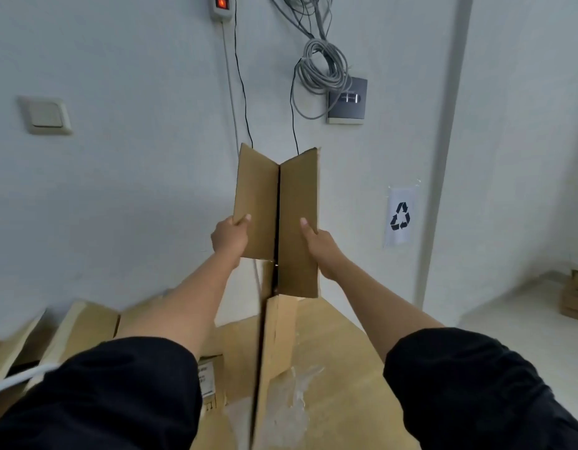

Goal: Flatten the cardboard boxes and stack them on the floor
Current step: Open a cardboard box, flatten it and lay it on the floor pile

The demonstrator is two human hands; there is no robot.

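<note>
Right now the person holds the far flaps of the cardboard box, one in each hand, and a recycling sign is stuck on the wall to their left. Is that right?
Not quite. The head view shows the recycling sign on the wall to their right. The left hand and right hand do each hold a flap of the cardboard box.

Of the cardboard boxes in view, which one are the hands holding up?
The box in the middle, raised in front of the wall. The left hand and right hand grip its two far flaps. The boxes at lower left and far right are untouched.
</note>
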